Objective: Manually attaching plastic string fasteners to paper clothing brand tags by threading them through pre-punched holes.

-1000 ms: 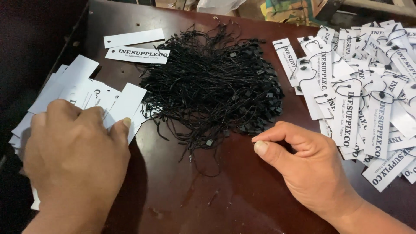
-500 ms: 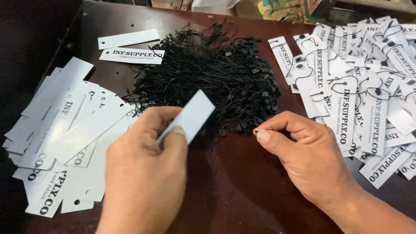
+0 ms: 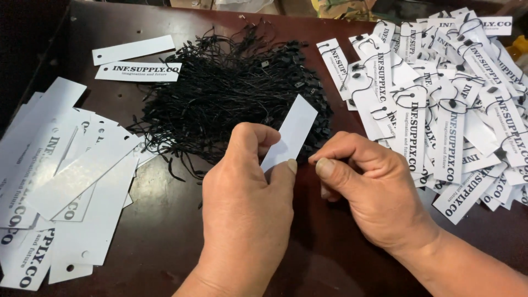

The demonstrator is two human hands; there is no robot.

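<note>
White tag (image 3: 291,132) in left hand (image 3: 247,203) fingers

Two bare hands enter from the bottom edge, below the heap of black string loops (image 3: 236,93). The left hand (image 3: 247,214) is broad, with short, blunt, unpainted nails and creased knuckles; no ring, watch or glove shows on it. The right hand (image 3: 368,192), right of that heap, is equally bare, its thumbnail short and pale. Its forearm is uncovered to the frame's edge, with no sleeve in view.
</note>
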